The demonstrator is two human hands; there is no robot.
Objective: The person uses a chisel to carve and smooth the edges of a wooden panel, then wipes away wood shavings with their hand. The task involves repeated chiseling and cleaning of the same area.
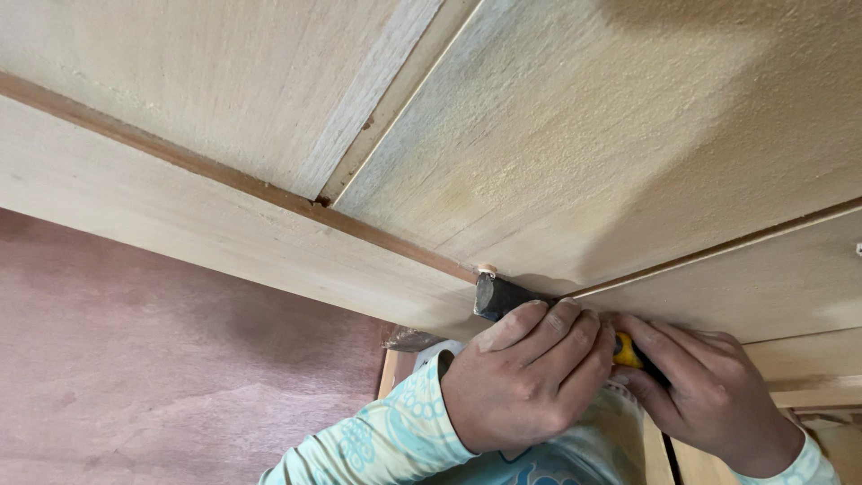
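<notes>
Both hands (611, 377) grip dark tool (498, 295) (yellow handle) against pale plywood panel (575, 135).

A woodworking site: bare plywood panels (584, 135) and unfinished wooden framing (224, 233).

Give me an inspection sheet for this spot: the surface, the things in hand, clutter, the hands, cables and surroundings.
Surface: pale plywood panels meeting at reddish seams, dusty.
Job's things: dark-headed tool with a yellow handle part, its head pressed against the panel edge near a seam.
Clutter: nothing seen.
Hands: left hand wraps the tool just behind its head; right hand grips the handle; both wear light patterned sleeves.
Cables: nothing seen.
Surroundings: reddish-brown board at lower left; more pale wood edges at right.
</notes>
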